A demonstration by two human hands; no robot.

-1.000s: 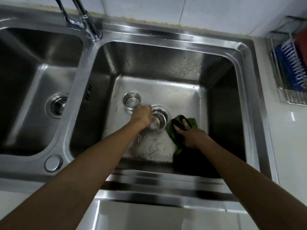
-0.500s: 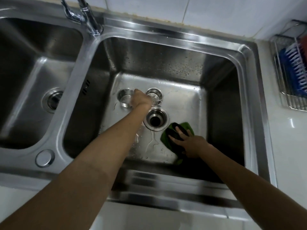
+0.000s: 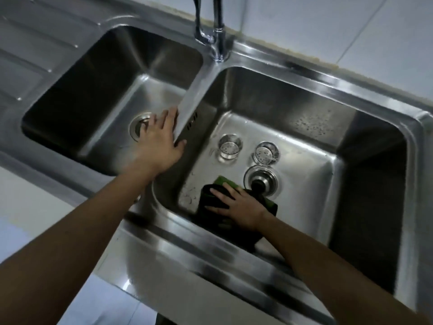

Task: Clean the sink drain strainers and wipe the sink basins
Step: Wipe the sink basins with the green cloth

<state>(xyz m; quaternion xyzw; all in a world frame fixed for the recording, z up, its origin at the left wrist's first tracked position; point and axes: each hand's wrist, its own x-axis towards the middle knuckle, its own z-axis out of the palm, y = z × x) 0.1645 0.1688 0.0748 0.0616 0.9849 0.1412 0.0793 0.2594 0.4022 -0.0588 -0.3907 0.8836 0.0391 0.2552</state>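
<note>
Two steel drain strainers point(image 3: 229, 147) point(image 3: 266, 152) lie side by side on the floor of the right basin point(image 3: 304, 127), just behind its open drain point(image 3: 261, 181). My right hand point(image 3: 236, 205) presses flat on a dark cloth with a green scrub pad point(image 3: 212, 199) at the front of that basin, left of the drain. My left hand point(image 3: 161, 139) rests with spread fingers on the divider between the basins, holding nothing. It partly covers the left basin's drain point(image 3: 138, 125).
The chrome faucet point(image 3: 216, 26) rises behind the divider. A ribbed steel drainboard point(image 3: 30, 43) lies left of the left basin point(image 3: 93, 73). White tiles line the wall behind. The white counter front runs along the bottom left.
My left hand set the second strainer down beside the first, let go and moved left onto the divider. My right hand slid the cloth left. My view shifted left.
</note>
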